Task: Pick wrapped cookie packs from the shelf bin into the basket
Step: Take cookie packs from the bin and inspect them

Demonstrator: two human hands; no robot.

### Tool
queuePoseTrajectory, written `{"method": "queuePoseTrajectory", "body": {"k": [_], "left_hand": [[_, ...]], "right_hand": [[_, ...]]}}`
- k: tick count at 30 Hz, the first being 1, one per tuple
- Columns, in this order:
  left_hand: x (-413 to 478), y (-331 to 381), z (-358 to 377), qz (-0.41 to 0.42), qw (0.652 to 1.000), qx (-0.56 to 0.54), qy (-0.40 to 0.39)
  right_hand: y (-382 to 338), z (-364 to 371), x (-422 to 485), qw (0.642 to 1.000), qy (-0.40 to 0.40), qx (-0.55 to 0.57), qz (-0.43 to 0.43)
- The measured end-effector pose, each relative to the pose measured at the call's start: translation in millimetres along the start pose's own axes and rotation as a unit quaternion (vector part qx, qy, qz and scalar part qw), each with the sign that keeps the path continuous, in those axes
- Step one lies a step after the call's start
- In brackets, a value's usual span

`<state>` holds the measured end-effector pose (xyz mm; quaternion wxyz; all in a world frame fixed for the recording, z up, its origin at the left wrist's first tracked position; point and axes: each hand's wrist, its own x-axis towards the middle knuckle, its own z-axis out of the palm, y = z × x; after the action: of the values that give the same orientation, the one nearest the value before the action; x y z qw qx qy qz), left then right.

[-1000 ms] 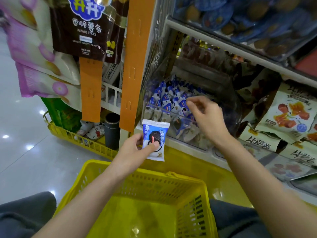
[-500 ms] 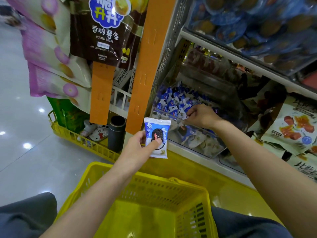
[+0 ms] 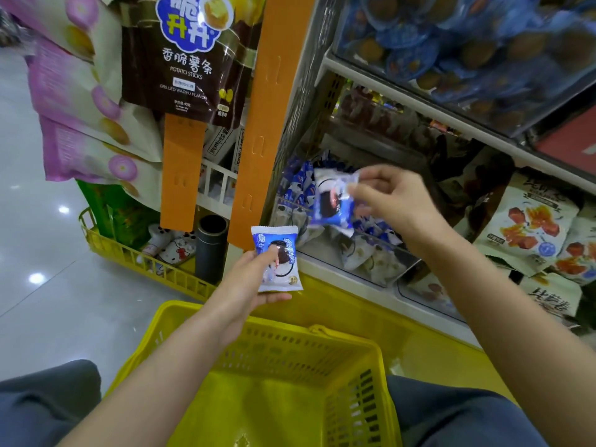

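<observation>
Bright light, lamp glare on floor [image 3: 48, 298], motion-blurred upper cookie pack [image 3: 332, 201], bowed edges

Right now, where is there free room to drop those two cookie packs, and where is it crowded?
Inside the yellow basket, the floor between its slotted walls looks bare. The clear shelf bin is piled with packs, and snack bags crowd the shelf right of it.

Motion-blurred cookie pack [image 3: 332, 204]
</observation>
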<state>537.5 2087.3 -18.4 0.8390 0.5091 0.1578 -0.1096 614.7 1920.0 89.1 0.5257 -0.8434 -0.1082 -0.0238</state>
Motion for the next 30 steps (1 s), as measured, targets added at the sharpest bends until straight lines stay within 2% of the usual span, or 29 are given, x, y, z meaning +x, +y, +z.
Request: {"method": "queuePoseTrajectory", "body": {"k": [3,6,9,12,14,16,18,20,22,25,27,30], "left_hand": [[-5.7,2.1,1.4,0.015,0.996,-0.039,-0.085],[-13.7,3.4,4.2,0.035,0.988,-0.016,-0.146],[-18.6,2.6,4.8,0.043,0.989,0.000,-0.144],[-19.8,3.1,3.9,0.045,0.992,-0.001,-0.120],[-20.8,3.8,4.4,0.037,0.992,0.001,-0.124],[-21.8,4.3,4.9,0.028,0.991,0.010,-0.132],[-22.4,4.4,5.3,0.025,0.990,0.015,-0.140],[-22.4,5.0,5.4,0.033,0.989,0.014,-0.142],[-20.2,6.0,4.8,0.046,0.991,0.008,-0.125],[-14.1,7.7,3.6,0.049,0.996,-0.031,-0.067],[-12.2,9.8,3.7,0.040,0.996,-0.064,-0.041],[-10.2,10.2,2.8,0.041,0.995,-0.085,-0.028]], "right_hand": [[-1.3,20.1,-32.0,0.989,-0.112,0.044,0.085],[7.3,37.9,-52.2,0.975,-0.171,0.068,0.126],[13.5,45.0,-58.3,0.981,-0.140,0.073,0.110],[20.3,42.5,-56.1,0.993,-0.078,-0.005,0.093],[24.8,38.2,-54.8,0.986,-0.122,-0.033,0.111],[27.3,35.9,-55.6,0.974,-0.181,-0.011,0.139],[28.2,32.8,-55.5,0.971,-0.191,0.013,0.146],[25.8,26.9,-50.2,0.980,-0.154,0.009,0.124],[22.7,16.8,-36.8,0.994,-0.058,0.006,0.097],[19.7,-2.6,-4.9,0.994,0.083,-0.022,0.064],[24.3,-9.1,15.3,0.989,0.103,-0.074,0.077],[36.5,-8.2,34.0,0.977,0.048,-0.159,0.137]]}}
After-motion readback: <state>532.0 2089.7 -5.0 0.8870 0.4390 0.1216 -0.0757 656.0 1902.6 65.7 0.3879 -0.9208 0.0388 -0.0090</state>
